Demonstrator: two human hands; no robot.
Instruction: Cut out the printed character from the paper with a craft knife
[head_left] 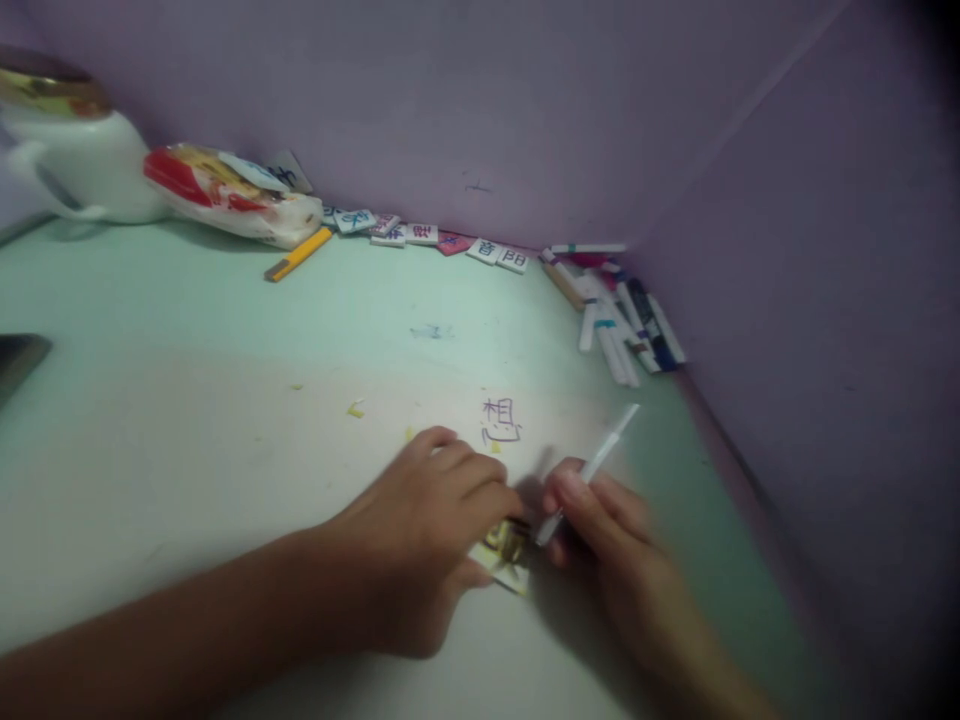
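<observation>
Mug [112,165] and packet [229,198], contents unclear, beyond left hand [435,525] with pinched yellowish card [504,556], right hand [611,530] with pinched white pen [606,452].

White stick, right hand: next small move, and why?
Probably ease the white stick left, over the yellow-patterned card: the right hand holds the stick with its lower end just right of the card, which the left hand holds. Blur hides any contact.

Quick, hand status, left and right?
Left hand: closed, holding a small yellow-patterned piece.
Right hand: closed, holding a slim whitish stick.
</observation>
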